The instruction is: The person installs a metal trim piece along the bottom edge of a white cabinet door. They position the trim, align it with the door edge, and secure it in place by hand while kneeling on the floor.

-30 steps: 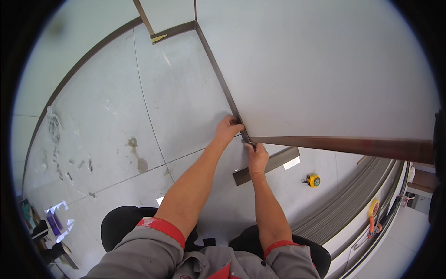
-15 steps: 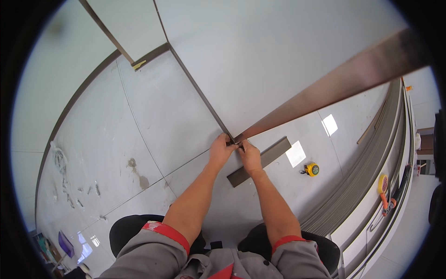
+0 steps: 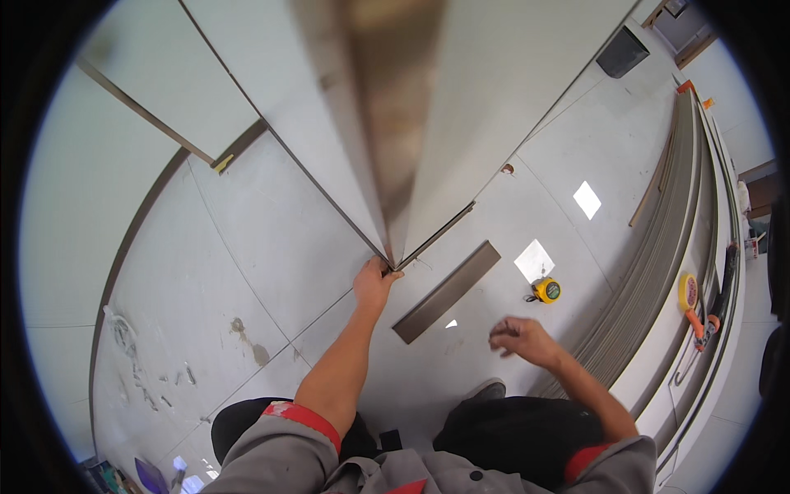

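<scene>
1. The left hand (image 3: 373,284) was set low at the wall corner, its fingers bent about the foot of the edge and the thumb laid across it; partly hidden, how tightly they were closed could not be told.
2. Two dark skirting strips were met there: the longer strip (image 3: 322,202) was run along the left wall face, the shorter strip (image 3: 440,235) along the right one.
3. For good work at that joint, the ends were judged best kept flush and tight to the wall, with pressure spread by the thumb rather than put on the thin edge.
4. The right hand (image 3: 527,339) was held clear of the corner, its fingers half curled; nothing could be made out in them, though a small piece might have been hidden.
5. A loose strip (image 3: 447,292) was laid on the floor between the hands, with a yellow tape measure (image 3: 546,290) near it.
6. Farther right, a stack of long strips (image 3: 629,288) was seen, with a roll of yellow tape (image 3: 688,292) beside it.
7. As for containers, a dark bin (image 3: 623,54) was placed at the upper right; its contents could not be seen.
</scene>
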The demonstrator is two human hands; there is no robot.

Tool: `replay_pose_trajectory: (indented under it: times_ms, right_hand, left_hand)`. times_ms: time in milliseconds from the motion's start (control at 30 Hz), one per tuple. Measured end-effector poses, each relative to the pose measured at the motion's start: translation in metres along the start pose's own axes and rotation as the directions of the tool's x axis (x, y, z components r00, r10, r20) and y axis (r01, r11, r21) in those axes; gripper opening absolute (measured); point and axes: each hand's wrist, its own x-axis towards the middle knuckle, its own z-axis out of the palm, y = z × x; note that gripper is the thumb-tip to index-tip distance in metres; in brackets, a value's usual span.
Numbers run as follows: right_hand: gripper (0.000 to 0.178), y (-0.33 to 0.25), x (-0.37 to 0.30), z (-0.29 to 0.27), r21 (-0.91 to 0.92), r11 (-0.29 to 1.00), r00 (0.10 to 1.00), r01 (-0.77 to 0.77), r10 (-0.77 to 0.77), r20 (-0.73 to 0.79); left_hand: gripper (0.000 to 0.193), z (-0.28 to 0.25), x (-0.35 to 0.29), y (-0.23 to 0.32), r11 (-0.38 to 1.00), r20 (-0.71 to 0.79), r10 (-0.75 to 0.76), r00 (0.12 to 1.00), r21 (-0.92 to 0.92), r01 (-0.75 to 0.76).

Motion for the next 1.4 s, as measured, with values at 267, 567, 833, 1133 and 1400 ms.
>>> replay_pose_trajectory:
  times_ms: [267,567,833,1133,1400]
  right_hand:
    - [0.024,0.139,-0.013,0.065,0.398,0.876,0.928,-0.273,0.349,-0.129]
    - [0.017,0.187,-0.028,0.109,0.407,0.909,0.869,-0.091,0.272,-0.414]
    - [0.020,0.206,-0.046,0.127,0.399,0.915,0.772,-0.058,0.294,-0.564]
    - [0.022,0.220,-0.047,0.141,0.343,0.934,0.752,-0.103,0.299,-0.588]
    - [0.023,0.221,-0.045,0.139,0.285,0.952,0.752,-0.108,0.266,-0.603]
  left_hand:
    - [0.045,-0.007,-0.005,0.012,0.998,0.025,-0.003,1.000,-0.057,0.004]
    - [0.043,-0.011,0.006,0.011,0.996,0.074,-0.010,0.997,0.087,0.004]
    - [0.043,-0.002,0.002,-0.004,0.995,-0.007,0.097,0.995,-0.005,-0.097]
    - [0.039,-0.010,0.007,-0.003,0.991,0.112,0.055,0.992,0.119,-0.068]
    - [0.041,-0.001,0.007,-0.010,0.991,0.000,0.104,0.995,0.080,-0.104]
